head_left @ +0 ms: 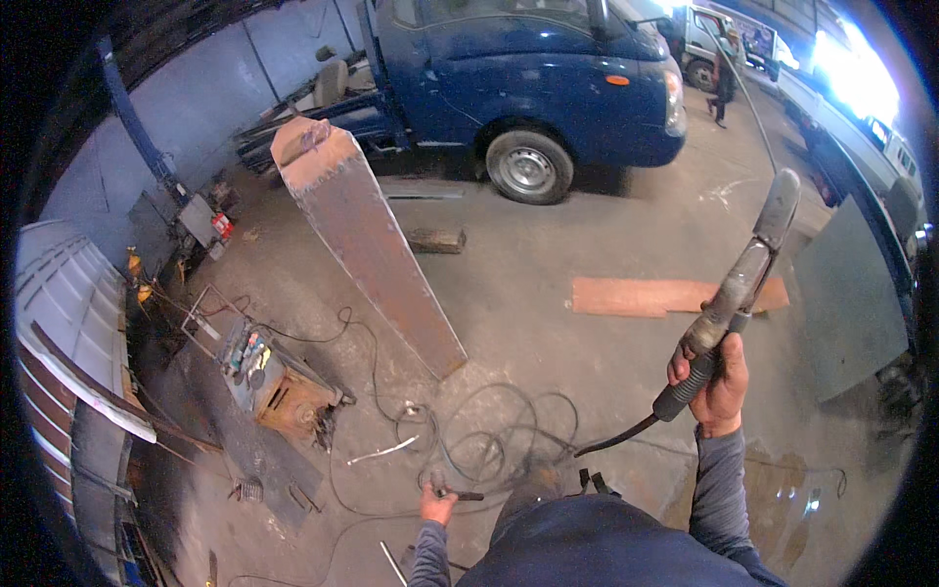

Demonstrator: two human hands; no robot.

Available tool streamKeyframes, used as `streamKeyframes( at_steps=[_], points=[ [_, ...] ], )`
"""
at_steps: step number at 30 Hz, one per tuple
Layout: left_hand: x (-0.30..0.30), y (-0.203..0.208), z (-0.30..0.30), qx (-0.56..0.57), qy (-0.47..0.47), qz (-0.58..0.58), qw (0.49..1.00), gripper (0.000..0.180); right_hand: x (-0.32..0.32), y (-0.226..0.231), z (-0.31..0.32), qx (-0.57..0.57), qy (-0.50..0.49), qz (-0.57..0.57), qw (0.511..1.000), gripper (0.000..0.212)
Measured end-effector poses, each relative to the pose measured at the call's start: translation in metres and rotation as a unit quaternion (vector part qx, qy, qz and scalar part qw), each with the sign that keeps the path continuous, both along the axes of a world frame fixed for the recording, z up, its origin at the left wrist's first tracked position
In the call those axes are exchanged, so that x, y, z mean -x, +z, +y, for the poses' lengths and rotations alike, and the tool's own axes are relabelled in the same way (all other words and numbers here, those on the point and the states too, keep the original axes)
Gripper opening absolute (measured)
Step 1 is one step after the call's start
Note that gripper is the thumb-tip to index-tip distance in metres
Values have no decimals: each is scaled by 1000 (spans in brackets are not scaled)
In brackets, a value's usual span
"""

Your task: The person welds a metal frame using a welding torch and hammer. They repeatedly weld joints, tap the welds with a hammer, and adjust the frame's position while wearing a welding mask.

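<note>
Handheld tool [729,298] calls, I judge, for a steady wrist, with its trailing cord [618,436] kept clear of the looped cables [501,385]; it lies in the right hand [722,386], closed around the ribbed grip [696,377], its head slanting up and away, while the left hand [436,506], lower, grips a small object [437,481] too unclear to name

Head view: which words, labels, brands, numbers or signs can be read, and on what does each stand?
None can be read.
Blue truck: no readable lettering.
Far white truck: too small and blurred.
Small red item: too blurred to read.
Tool in the right hand: no readable marking.
</note>
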State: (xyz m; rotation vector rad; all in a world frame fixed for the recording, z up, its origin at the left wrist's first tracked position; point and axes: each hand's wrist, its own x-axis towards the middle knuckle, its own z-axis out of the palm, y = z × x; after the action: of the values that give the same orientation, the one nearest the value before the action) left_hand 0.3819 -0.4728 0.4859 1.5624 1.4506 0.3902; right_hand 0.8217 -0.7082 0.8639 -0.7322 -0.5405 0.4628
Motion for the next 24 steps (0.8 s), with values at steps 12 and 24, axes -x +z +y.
streamKeyframes(
  at_steps=[12, 24],
  points=[
    [-194, 211, 117, -9, -45, -84, 995, 64, -140, -22, 164, 89, 33, 86, 992, 33],
    [-385, 417, 264, -372, 106, -463, 798, 57, -404, -27, 336, 134, 170, -62, 974, 67]
  ],
)
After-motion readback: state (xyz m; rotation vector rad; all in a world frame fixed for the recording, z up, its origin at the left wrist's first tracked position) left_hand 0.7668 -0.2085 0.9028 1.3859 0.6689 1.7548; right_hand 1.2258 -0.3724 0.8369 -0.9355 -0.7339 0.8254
